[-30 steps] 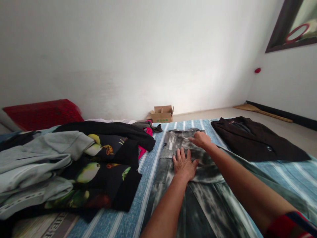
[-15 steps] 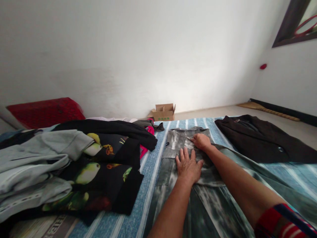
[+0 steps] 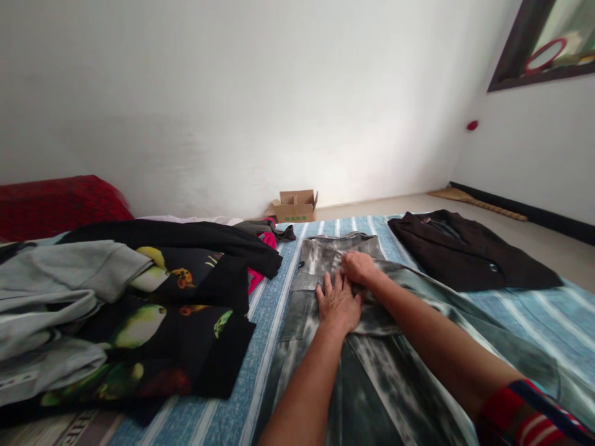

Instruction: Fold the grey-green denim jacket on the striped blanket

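Grey washed trousers (image 3: 320,257) lie spread on a blue striped bedsheet (image 3: 264,303), waistband toward the far edge. My left hand (image 3: 337,302) lies flat on them near the crotch, fingers stretched out. Just beyond it, my right hand (image 3: 357,267) rests on the fabric below the waistband, fingers curled down onto the cloth. The two hands nearly touch.
A pile of clothes (image 3: 116,303) with a black fruit-print garment fills the left. A dark jacket (image 3: 465,251) lies at the right. A red pillow (image 3: 56,201) is far left. An open cardboard box (image 3: 295,206) stands on the floor by the wall.
My right hand has drawn back from the waistband toward my left hand. The left hand stays pressed on the trousers. The view has shifted slightly.
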Action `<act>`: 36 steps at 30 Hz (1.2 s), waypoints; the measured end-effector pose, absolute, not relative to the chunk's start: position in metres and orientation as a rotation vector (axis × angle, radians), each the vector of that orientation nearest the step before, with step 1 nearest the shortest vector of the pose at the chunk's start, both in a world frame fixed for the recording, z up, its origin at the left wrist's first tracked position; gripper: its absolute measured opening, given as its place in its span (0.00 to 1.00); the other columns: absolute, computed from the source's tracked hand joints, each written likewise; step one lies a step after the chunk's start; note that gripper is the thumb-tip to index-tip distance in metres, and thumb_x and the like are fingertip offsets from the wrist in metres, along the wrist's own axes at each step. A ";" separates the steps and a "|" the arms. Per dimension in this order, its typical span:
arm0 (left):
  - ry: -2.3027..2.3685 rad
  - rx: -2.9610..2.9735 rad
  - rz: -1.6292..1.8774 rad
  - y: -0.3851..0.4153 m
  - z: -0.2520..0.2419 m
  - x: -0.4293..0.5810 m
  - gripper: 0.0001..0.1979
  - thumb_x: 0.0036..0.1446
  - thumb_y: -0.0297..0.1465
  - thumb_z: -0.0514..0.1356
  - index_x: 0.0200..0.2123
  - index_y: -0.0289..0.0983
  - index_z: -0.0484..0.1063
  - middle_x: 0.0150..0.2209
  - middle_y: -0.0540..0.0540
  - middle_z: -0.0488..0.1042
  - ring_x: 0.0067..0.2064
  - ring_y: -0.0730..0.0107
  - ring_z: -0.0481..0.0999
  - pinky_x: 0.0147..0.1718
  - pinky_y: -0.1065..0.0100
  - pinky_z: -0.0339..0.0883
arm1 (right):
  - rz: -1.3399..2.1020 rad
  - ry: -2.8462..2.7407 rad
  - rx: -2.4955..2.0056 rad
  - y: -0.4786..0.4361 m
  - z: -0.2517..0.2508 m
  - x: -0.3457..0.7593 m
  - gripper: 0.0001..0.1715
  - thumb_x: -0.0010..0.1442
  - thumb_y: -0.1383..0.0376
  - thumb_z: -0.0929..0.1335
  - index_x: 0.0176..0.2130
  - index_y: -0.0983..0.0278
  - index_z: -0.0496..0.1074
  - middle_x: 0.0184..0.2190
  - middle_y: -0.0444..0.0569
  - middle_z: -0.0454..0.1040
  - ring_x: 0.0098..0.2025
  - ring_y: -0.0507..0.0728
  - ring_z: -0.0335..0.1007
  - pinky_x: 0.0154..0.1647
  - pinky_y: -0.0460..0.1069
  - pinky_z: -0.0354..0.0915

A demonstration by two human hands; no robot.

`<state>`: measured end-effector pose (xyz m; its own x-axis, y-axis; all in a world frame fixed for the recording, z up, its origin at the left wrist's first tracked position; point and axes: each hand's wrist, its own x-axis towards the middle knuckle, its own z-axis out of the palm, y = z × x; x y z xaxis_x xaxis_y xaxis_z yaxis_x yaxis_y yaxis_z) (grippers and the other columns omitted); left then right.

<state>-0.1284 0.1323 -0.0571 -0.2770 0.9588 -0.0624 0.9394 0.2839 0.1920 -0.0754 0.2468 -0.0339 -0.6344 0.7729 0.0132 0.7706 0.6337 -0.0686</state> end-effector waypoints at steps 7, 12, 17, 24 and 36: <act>2.394 1.765 0.133 0.137 -0.059 -0.131 0.34 0.60 0.50 0.40 0.66 0.42 0.50 0.69 0.50 0.41 0.68 0.50 0.36 0.61 0.45 0.39 | 0.104 -2.795 -1.312 0.242 -0.025 -0.050 0.12 0.62 0.65 0.64 0.44 0.66 0.72 0.47 0.54 0.71 0.47 0.58 0.69 0.44 0.50 0.65; 2.371 1.753 0.086 0.139 -0.057 -0.133 0.34 0.60 0.49 0.39 0.66 0.42 0.48 0.69 0.50 0.39 0.68 0.50 0.35 0.62 0.45 0.39 | 0.121 -2.791 -1.224 0.200 -0.010 -0.021 0.14 0.63 0.65 0.61 0.42 0.65 0.73 0.43 0.54 0.74 0.44 0.58 0.71 0.41 0.48 0.63; 2.335 1.729 0.024 0.141 -0.050 -0.133 0.35 0.60 0.50 0.37 0.67 0.41 0.45 0.69 0.49 0.37 0.68 0.50 0.35 0.61 0.46 0.38 | 0.156 -2.809 -1.092 0.144 -0.016 0.013 0.12 0.63 0.63 0.62 0.40 0.62 0.74 0.39 0.50 0.74 0.42 0.58 0.70 0.42 0.49 0.61; 2.324 1.698 -0.024 0.146 -0.046 -0.133 0.37 0.59 0.51 0.38 0.67 0.40 0.44 0.69 0.47 0.36 0.68 0.49 0.34 0.61 0.45 0.38 | -0.026 -2.590 -0.968 0.109 -0.049 0.027 0.12 0.64 0.68 0.61 0.34 0.65 0.72 0.37 0.52 0.70 0.42 0.59 0.64 0.44 0.51 0.58; 2.334 1.690 -0.117 0.145 -0.042 -0.131 0.37 0.59 0.50 0.38 0.67 0.40 0.41 0.69 0.47 0.33 0.68 0.50 0.32 0.61 0.45 0.39 | -0.045 -2.591 -0.921 0.111 -0.056 0.016 0.09 0.60 0.70 0.63 0.33 0.65 0.73 0.34 0.51 0.70 0.39 0.59 0.63 0.38 0.51 0.57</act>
<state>-0.1311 0.1453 -0.0419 -0.2913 0.9226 -0.2529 0.9432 0.3211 0.0850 0.0164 0.1109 -0.0565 -0.7087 0.6007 0.3699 0.6131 0.7839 -0.0982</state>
